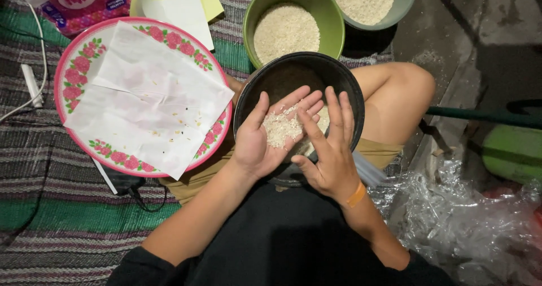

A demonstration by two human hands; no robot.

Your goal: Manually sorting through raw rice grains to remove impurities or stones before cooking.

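Far left: a round pink-rimmed floral plate (pixel 76 74) carries creased white paper sheets (pixel 149 102) dotted with small specks. Right of it, the left hand (pixel 268 133) lies palm-up, cupped, holding a small heap of white rice grains (pixel 280 129) over a round black pot (pixel 299 74). The right hand (pixel 330 145) hovers beside it, fingers extended, its fingertips at the heap. Farther off stands a green plastic bowl of rice (pixel 293 21).

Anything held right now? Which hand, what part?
Left hand cups a small heap of rice in its open palm, over the black bowl. Right hand grips nothing.
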